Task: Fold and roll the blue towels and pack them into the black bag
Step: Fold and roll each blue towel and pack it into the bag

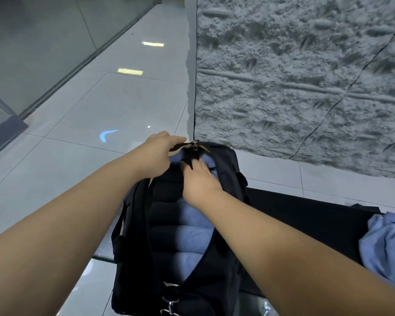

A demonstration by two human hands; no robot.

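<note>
The black bag lies in front of me, its main opening unzipped along the middle. Several rolled blue towels fill the opening in a row. My left hand grips the bag's far end beside the metal zipper pull. My right hand presses down on the black flap at the bag's far end, fingers spread over the fabric and a towel's edge. A loose blue towel lies crumpled at the right.
The bag rests on a black surface above a glossy tiled floor. A rough grey textured wall rises just beyond the bag. Glass panels run along the far left.
</note>
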